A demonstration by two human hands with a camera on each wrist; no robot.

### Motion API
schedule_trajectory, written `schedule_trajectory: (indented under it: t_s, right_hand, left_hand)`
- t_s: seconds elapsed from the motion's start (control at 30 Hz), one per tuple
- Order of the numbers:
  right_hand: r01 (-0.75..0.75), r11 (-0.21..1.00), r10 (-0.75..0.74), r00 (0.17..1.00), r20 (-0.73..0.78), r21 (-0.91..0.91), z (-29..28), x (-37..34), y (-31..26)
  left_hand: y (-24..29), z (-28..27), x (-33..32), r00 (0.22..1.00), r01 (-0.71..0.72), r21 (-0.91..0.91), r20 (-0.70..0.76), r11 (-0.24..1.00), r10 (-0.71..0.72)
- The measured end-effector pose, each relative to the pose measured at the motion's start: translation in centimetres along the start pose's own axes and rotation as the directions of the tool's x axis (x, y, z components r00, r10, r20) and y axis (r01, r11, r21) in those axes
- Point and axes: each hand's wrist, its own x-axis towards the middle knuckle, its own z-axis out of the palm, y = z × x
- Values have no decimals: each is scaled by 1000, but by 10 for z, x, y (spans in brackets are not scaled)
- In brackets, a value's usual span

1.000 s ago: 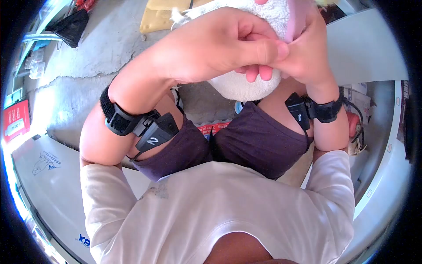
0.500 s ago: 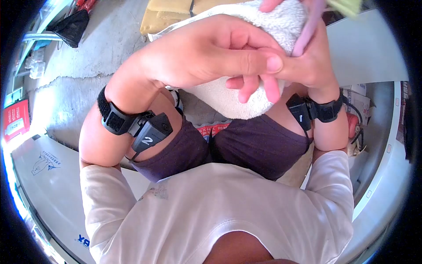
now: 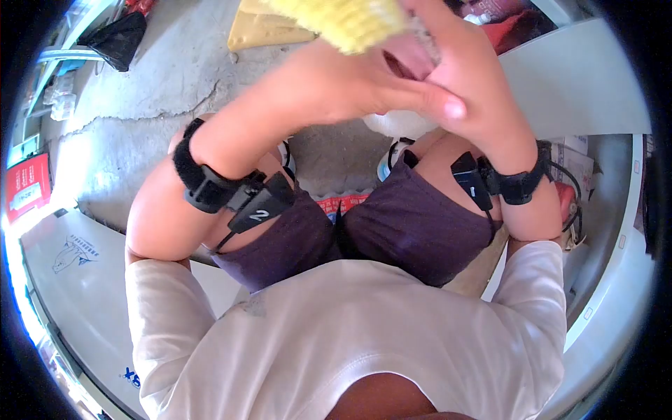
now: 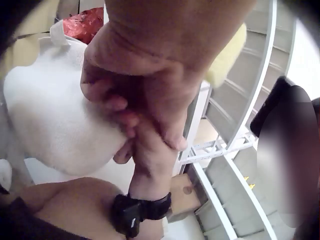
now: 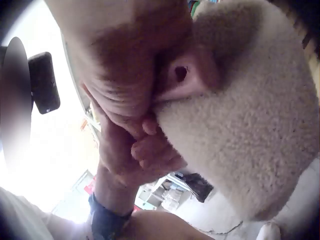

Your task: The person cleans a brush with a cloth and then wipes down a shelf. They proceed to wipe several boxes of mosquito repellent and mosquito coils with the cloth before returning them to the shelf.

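Note:
In the head view a yellow-bristled brush [image 3: 343,21] is at the top, its pink handle [image 3: 414,57] passing into my right hand [image 3: 483,94]. The right wrist view shows the handle's end, with a hanging hole, sticking out of that grip. A thick white fleecy cloth [image 5: 255,120] hangs beneath and beside both hands; mostly hidden in the head view, it appears large in the left wrist view. My left hand [image 3: 350,82] crosses over, its curled fingers at the cloth's edge and its thumb against my right hand. The left fingers' hold is partly hidden.
Seated knees in dark shorts [image 3: 280,245] lie below the hands. A yellow board [image 3: 266,24] is on the cracked concrete floor. A white panel [image 3: 584,77] stands at right, and a white surface [image 3: 84,308] at left. A black bag [image 3: 119,38] hangs from a shelf.
The yellow brush head has swung from the top right across to the top middle, above my left hand. The fleecy cloth has gone largely behind the hands, and my left wrist has shifted right.

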Motion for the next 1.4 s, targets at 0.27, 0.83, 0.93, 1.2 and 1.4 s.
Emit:
schedule_trajectory:
  t_s: [0.27,0.83,0.93,1.2,1.4]
  right_hand:
    - [-118,983,116,993,21,143,-6,-4,5]
    - [-35,995,45,993,-111,90,0,-1,20]
    - [-118,962,153,980,-127,248,4,0,10]
    - [-171,920,284,911,-300,352,4,-1,33]
    - [-148,573,359,930,-85,806,-2,-7,13]
  left_hand:
    - [-5,13,7,991,123,90,-60,988,-117]
    - [-10,-10,2,968,230,-89,127,969,-218]
    - [-16,-14,-8,991,-21,9,132,1000,19]
    - [-4,-19,-5,936,62,105,-351,993,-21]
    - [-11,-26,-5,978,1,122,-208,993,24]
